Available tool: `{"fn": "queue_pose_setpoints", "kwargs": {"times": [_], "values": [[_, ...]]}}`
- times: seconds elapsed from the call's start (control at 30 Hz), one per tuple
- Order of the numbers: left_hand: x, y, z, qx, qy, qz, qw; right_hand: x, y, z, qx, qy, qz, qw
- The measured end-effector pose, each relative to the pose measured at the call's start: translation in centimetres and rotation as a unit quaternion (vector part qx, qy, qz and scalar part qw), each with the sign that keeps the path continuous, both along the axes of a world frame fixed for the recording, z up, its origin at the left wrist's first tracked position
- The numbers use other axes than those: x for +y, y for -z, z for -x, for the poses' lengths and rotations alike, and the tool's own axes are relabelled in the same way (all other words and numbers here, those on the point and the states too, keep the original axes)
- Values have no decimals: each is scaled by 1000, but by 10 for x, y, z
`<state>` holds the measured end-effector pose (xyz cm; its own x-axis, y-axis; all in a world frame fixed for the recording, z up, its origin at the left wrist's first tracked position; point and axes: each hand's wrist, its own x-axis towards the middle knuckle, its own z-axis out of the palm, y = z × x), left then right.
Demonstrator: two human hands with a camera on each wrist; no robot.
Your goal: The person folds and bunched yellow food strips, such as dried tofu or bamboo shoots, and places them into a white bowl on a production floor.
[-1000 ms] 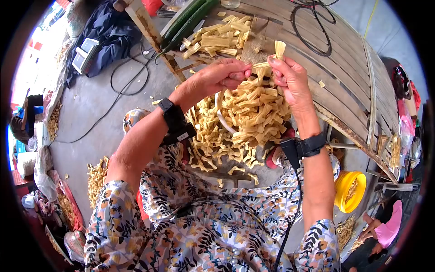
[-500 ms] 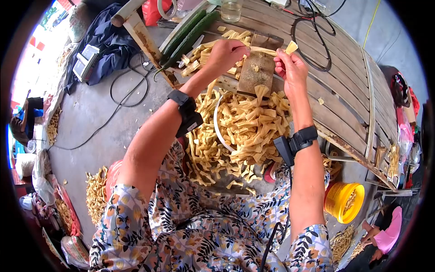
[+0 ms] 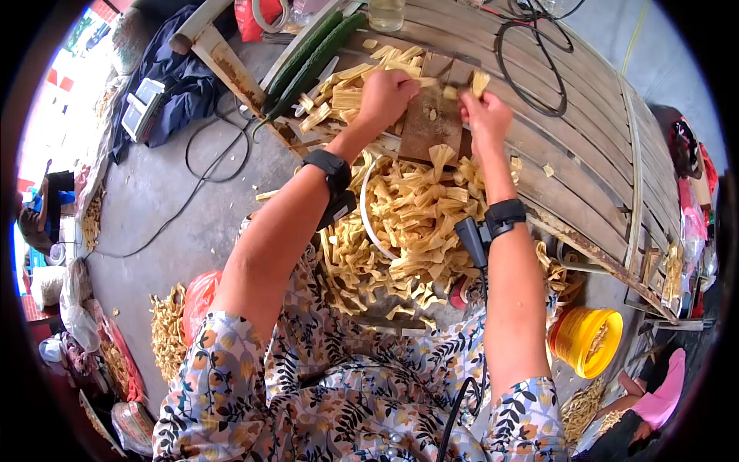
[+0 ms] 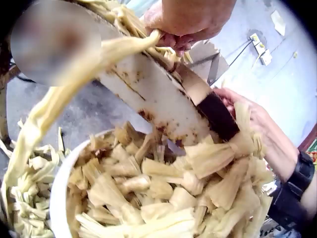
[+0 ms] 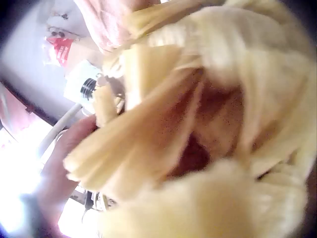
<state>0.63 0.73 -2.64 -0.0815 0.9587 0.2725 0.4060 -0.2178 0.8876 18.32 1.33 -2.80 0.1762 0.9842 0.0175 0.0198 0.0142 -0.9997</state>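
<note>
My left hand (image 3: 387, 96) is curled over the loose tofu-skin strips (image 3: 348, 98) on the bench, pinching a pale yellow strip (image 3: 428, 82) that points right. In the right wrist view the left hand (image 5: 67, 153) has a short folded piece (image 5: 104, 105) at its fingertips. Across the wooden board (image 3: 433, 127), my right hand (image 3: 486, 119) pinches a tofu-skin knot (image 3: 480, 82), its fanned end sticking up. Motion blurs both pieces. Below the hands, knotted pieces (image 3: 427, 215) heap over a container with a white rim (image 3: 368, 208).
Two cucumbers (image 3: 312, 65) and a glass jar (image 3: 386, 14) lie left and back on the slatted bench (image 3: 585, 154). A black cable (image 3: 504, 73) loops behind the right hand. To the right stands a yellow bucket (image 3: 589, 343); more strips (image 3: 168, 331) are on the floor at left.
The knot rose from above the heap to above the board, and the strip was stretched between both hands. Since then the left hand has moved slightly down, the right hand slightly left.
</note>
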Motion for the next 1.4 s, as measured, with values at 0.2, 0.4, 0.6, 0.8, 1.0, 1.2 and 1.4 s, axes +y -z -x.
{"fn": "queue_pose_setpoints", "kwargs": {"times": [0.2, 0.4, 0.6, 0.8, 1.0, 1.2, 1.4], "values": [[-34, -37, 20, -94, 119, 89, 984, -31, -49, -15, 23, -117, 51, 992], [-77, -56, 24, -115, 256, 118, 952, -83, -89, -38, -206, -299, -13, 932], [-107, -68, -1, -22, 296, 92, 951, -97, -79, -18, -74, -294, -34, 952], [-107, -52, 19, -179, 327, 220, 901, -103, -80, -22, -160, -320, -154, 921], [-120, -52, 0, 75, 204, 14, 976, -93, -77, -21, -219, -251, -111, 936], [-133, -53, -12, 194, 252, -169, 933, -108, -65, -15, -272, -331, 149, 891], [-130, -62, 16, 83, 360, 45, 928, -127, -86, -27, -49, -511, 207, 833]]}}
